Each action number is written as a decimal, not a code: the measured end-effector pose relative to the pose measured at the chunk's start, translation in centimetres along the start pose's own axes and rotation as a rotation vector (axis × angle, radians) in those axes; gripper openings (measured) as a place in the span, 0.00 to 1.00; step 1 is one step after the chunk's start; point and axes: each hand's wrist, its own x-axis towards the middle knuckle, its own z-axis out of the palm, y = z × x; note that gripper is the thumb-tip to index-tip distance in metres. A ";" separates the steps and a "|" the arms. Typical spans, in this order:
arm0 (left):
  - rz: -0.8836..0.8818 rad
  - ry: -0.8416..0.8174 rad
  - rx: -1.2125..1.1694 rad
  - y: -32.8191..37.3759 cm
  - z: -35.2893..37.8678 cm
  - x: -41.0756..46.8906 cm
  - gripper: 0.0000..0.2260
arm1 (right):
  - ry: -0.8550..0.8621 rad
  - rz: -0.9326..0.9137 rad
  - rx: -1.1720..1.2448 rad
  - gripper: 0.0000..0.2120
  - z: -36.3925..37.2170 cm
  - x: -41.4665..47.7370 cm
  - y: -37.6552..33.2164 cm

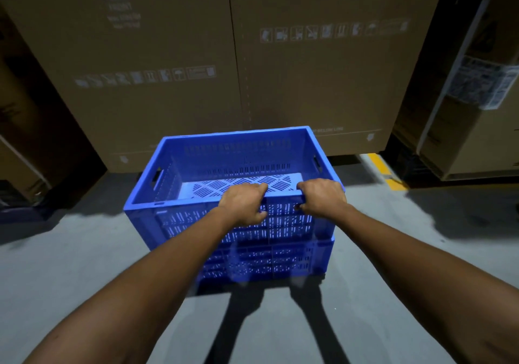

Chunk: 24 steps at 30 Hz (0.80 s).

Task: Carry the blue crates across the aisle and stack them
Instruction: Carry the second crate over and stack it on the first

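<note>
A blue slotted crate sits on top of a second blue crate on the grey floor, in the middle of the view. Both my hands grip the near rim of the upper crate. My left hand holds the rim near its middle, fingers curled over the edge. My right hand holds the same rim further right, near the corner. The upper crate is empty inside; its perforated floor shows. Most of the lower crate is hidden behind the upper one and my arms.
Tall cardboard cartons stand directly behind the crates like a wall. More cartons stand at the right and left. A yellow floor line runs at the right. Grey concrete floor lies on both sides.
</note>
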 end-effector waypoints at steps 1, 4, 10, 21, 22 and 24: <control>0.039 -0.020 -0.028 -0.3 -0.2 -0.4 0.21 | -0.020 0.017 -0.014 0.15 -0.2 -0.1 -0.3; 0.016 -0.057 -0.092 -1.9 -0.6 -2.3 0.29 | -0.148 0.170 -0.106 0.18 -1.5 0.1 -2.2; -0.274 -0.044 -0.143 -10.2 0.6 -8.5 0.35 | -0.386 0.037 -0.021 0.37 -3.7 2.4 -10.8; -0.457 0.053 -0.145 -16.2 2.4 -12.5 0.37 | 0.017 -0.198 0.028 0.47 0.1 4.0 -22.7; -0.448 0.049 -0.150 -16.2 2.4 -12.6 0.37 | 0.015 -0.197 0.029 0.48 0.2 3.9 -22.7; -0.436 0.037 -0.165 -16.3 2.2 -12.8 0.36 | -0.001 -0.191 0.035 0.48 0.2 3.9 -22.8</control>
